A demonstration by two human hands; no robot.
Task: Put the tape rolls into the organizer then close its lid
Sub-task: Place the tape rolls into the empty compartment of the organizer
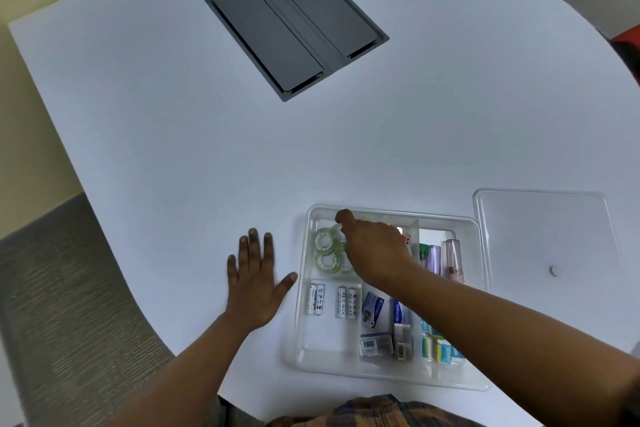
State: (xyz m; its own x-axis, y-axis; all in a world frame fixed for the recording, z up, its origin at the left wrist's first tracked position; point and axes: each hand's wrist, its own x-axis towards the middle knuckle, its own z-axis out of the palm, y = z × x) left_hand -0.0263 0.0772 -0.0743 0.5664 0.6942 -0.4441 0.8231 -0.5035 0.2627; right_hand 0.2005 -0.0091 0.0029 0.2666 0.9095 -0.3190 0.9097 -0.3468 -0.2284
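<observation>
1. Head view only. Clear organizer (388, 371) at near edge of white tabletop (173, 149), right of centre, lid off.
2. Tape rolls (325, 250) in far-left compartment of organizer, lying flat, packed touching each other; at least two plain to see, more partly hidden under the hand.
3. Right hand (374, 250) reaching into that compartment, fingers curled down onto the rolls. Cannot tell whether pinching a roll or just nudging it; likely seating the last one so it sits below the rim.
4. Left hand (256, 284) spread flat, palm down on tabletop, just beside organizer's left wall, thumb nearly touching it. Holding nothing; probably bracing against the tray sliding.
5. Lid (547, 236) lying flat on tabletop, against organizer's far-right corner, small knob visible. Parked within right-hand reach, presumably for the closing step.
6. Other compartments: batteries (330, 300) just nearer than the tape, small boxes (377, 340) near edge, pens (446, 256) far-right. Not task items.
7. Grey cable hatch (294, 24) set in tabletop toward far edge, well apart.
8. Judgement: loading about done; lid not yet on.
</observation>
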